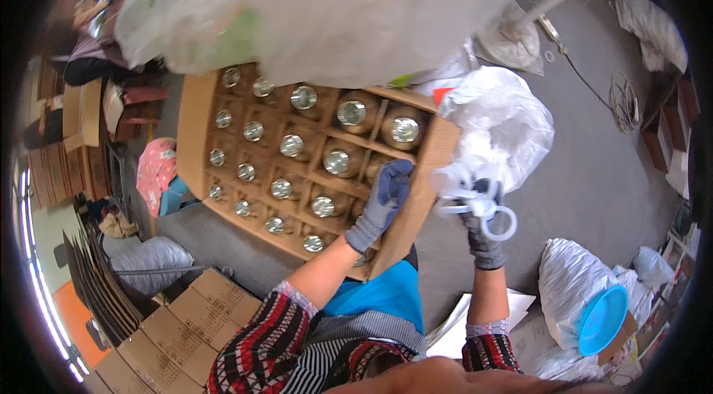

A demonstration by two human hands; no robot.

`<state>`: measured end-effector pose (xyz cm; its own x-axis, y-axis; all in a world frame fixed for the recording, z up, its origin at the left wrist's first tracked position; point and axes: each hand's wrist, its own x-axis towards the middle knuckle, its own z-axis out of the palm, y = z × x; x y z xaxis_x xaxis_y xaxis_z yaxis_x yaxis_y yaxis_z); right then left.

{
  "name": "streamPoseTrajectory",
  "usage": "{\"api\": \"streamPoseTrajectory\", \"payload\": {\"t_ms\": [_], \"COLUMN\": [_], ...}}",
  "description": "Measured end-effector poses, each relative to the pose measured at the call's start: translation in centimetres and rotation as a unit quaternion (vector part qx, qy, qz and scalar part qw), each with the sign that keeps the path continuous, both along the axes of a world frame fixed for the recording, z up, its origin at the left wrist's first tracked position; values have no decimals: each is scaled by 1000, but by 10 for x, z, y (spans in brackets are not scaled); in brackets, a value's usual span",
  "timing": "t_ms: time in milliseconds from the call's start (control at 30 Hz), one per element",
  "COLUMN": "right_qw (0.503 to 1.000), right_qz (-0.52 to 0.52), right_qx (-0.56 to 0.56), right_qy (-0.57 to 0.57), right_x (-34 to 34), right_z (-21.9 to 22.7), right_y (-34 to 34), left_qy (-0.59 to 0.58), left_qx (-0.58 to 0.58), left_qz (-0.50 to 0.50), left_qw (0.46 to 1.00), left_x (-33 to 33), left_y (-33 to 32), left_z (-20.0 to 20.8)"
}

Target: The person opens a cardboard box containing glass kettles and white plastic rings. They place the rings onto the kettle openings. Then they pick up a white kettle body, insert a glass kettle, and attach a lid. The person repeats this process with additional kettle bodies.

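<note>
A large open cardboard carton (432, 165) with dividers stands tilted in front of me. Its cells hold several glass vessels with shiny round tops, such as this glass vessel (351, 112). My left hand (384, 201), in a grey and blue work glove, reaches over the carton's right side, by a cell in the right column. Its fingers are curled together, and what they hold, if anything, is hidden. To the right of the carton, my right hand (486, 234), in a dark grey glove, grips a bunch of translucent white plastic rings (499, 223).
A big clouded plastic bag (334, 15) hangs over the carton's far edge. An opened white plastic bag (512, 123) lies right of the carton. Flat cartons (186, 327) are stacked lower left. A blue basin (602, 320) leans on a stuffed sack (568, 286). Another person (96, 49) works far left.
</note>
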<state>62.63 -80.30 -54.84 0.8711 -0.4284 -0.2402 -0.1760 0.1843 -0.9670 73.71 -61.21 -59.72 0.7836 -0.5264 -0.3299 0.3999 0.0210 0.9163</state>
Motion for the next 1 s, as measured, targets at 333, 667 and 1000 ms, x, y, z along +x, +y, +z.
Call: {"api": "streamPoseTrajectory", "payload": {"t_ms": [333,667,1000], "right_qw": [986,973,972], "right_qz": [49,-69,-124], "right_qx": [132,-122,-64], "right_qy": [86,183,189], "right_x": [188,119,84], "right_z": [7,30,45], "right_y": [266,255,231], "left_qy": [183,-212,-429], "left_qx": [-97,314,467], "left_qz": [198,-15,-162], "left_qw": [958,925,756], "left_x": [161,191,119], "left_y": [303,369,332], "left_z": [18,35,66]}}
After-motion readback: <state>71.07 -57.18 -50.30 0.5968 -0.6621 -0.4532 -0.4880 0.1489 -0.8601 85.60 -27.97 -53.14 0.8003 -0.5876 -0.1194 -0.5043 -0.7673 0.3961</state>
